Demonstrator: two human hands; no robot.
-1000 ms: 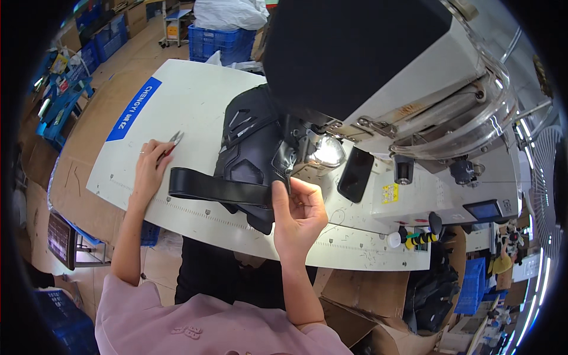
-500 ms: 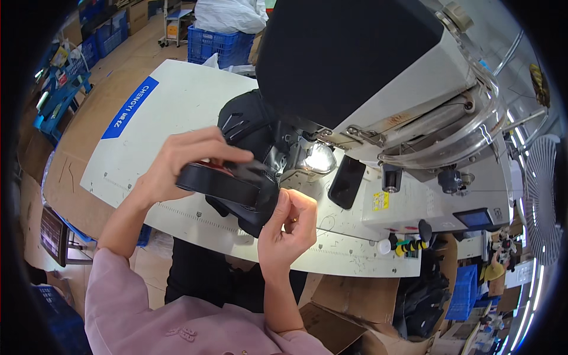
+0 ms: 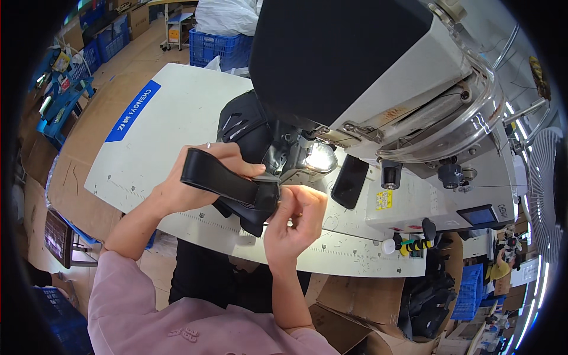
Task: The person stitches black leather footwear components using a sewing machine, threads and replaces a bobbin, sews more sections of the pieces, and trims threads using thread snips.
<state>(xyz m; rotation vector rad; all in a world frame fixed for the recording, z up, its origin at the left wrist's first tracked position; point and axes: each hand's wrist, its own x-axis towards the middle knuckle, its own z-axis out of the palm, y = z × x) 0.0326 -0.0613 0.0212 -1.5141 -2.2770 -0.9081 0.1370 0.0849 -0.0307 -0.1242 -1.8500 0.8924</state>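
A black bag piece with a wide black strap loop lies on the white sewing table, partly under the machine head. Behind the loop is my left hand, closed around what look like thread snips. Only their grey metal tip shows, close to the strap's stitched end; the handle is hidden. My right hand is closed in a pinch at the right edge of the black piece, beside that tip. Any thread between those fingertips is too small to make out. The machine's lamp shines just beyond.
The large sewing machine fills the upper right. A black phone lies on the table beside its base. Near the front right edge stand small spools. A cardboard box holding black pieces sits below; a blue crate stands behind.
My left hand has turned and drawn in, so the strap loop now stands higher and the snips' tip is at the strap end. The right hand stays pinched at the edge.
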